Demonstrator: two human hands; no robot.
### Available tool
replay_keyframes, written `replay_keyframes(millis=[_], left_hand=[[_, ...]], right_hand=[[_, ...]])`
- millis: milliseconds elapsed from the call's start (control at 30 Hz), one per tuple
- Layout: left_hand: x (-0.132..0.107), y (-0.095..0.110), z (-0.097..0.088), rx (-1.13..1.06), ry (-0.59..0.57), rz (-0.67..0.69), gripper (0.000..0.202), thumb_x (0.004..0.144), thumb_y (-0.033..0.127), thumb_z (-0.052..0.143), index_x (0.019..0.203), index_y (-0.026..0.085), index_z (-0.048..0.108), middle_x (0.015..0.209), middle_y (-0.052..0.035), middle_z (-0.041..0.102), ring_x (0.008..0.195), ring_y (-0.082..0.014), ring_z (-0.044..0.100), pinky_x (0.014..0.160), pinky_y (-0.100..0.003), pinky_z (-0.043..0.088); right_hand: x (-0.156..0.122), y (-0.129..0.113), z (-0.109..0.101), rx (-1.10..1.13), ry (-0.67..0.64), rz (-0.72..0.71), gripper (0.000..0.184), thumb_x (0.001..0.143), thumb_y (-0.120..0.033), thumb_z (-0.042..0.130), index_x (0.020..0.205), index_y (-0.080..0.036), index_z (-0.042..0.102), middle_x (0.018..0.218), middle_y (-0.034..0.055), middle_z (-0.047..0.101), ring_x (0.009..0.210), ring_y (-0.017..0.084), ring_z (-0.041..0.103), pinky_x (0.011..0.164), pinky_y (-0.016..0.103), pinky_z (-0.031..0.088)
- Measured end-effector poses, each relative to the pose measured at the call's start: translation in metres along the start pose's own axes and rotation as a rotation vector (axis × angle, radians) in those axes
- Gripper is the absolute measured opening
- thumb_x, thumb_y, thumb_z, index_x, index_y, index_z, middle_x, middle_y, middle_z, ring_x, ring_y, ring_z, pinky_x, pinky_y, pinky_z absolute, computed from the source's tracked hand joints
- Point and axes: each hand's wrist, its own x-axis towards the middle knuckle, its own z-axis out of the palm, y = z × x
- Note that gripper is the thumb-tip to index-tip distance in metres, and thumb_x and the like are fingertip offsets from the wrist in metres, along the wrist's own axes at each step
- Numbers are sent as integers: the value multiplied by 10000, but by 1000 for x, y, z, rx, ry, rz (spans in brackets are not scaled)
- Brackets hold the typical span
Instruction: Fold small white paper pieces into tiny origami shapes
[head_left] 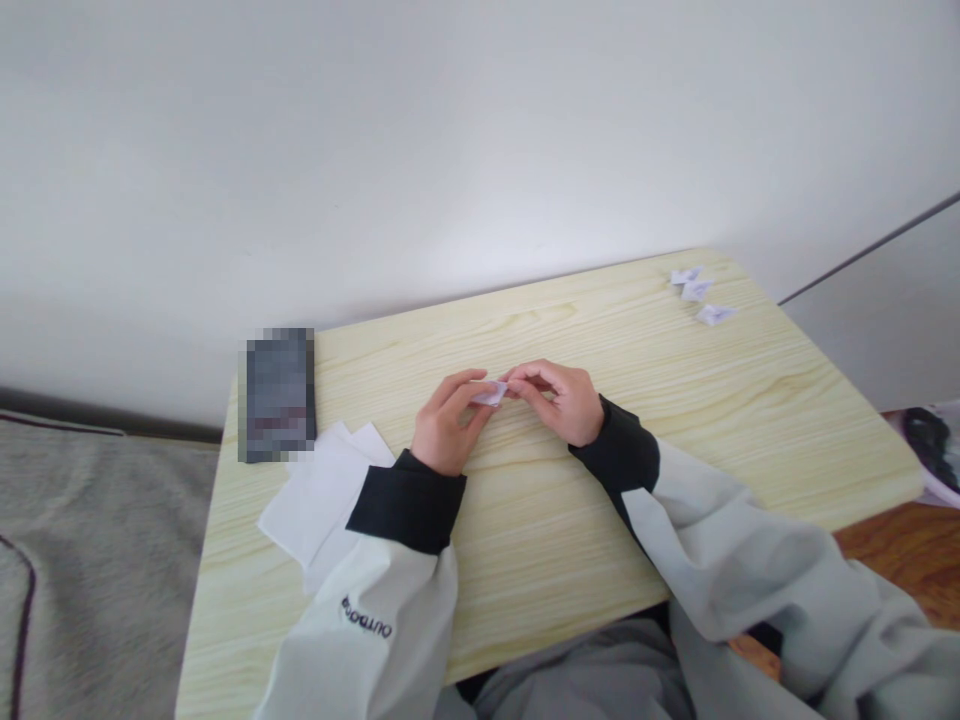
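Note:
A small folded piece of white paper (489,393) is held above the middle of the wooden table (540,560). My left hand (448,420) grips it between thumb and fingers. From the other side my right hand (562,398) pinches the paper's right end, its fingertips close to those of the left. The exact folds are too small to make out. Several white sheets of paper (307,505) lie overlapping by my left forearm, partly covered by the sleeve.
Three small folded paper pieces (696,290) rest at the table's far right corner. A dark rectangular object (279,395), blurred out, lies at the far left. A white wall (480,150) borders the back edge, and a grey blanket-like surface (105,560) is to the left.

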Motion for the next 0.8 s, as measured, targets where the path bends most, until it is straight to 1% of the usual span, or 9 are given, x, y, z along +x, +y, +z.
replay_keyframes(millis=[67,133,300,367,533,600,667,800], left_hand=[[-1,-1,1,-32,17,-5,108,786,179,618,885,170,661,975,-70,673,878,-150,656,742,-247,576],[-2,-1,1,-65,34,-13,109,780,189,631,878,166,673,963,-72,688,864,-150,666,736,-242,582],[-4,0,1,-35,89,-47,73,772,194,637,806,169,696,953,-73,703,814,-152,677,685,-250,594],[-3,1,1,-36,101,-88,64,759,198,646,777,164,697,922,-67,710,790,-152,680,666,-247,596],[-2,3,1,-132,158,-270,107,710,244,696,760,150,690,823,-45,725,744,-160,688,647,-248,599],[-2,3,1,-153,162,-304,124,700,254,706,759,147,686,821,-46,726,743,-163,690,653,-255,600],[-2,2,0,-173,155,-302,128,702,258,703,758,146,679,830,-52,725,753,-166,690,663,-261,599],[-3,2,0,-175,130,-278,139,722,272,687,768,147,648,863,-66,720,762,-169,691,684,-282,595]], right_hand=[[0,1,0,8,-19,-3,125,877,-275,503,891,-181,583,896,48,689,771,122,670,696,222,553],[0,2,0,34,-31,1,127,887,-285,487,896,-184,565,924,51,684,771,115,667,696,219,551],[0,1,1,90,-84,38,132,904,-319,455,896,-194,497,945,60,680,771,115,663,704,238,547],[0,1,1,100,-93,48,129,907,-323,451,901,-197,479,914,53,684,758,116,665,697,239,547],[0,2,0,132,-105,53,134,906,-327,450,893,-196,474,834,39,680,760,123,669,705,245,549],[-1,2,0,130,-110,37,127,903,-316,456,894,-191,482,835,41,674,770,125,672,710,244,549],[-1,2,-1,109,-110,8,116,887,-299,481,921,-188,495,877,48,674,797,131,675,734,249,550],[-1,1,-1,15,-117,-77,198,825,-283,568,995,-189,531,945,51,669,815,139,671,771,260,556]])
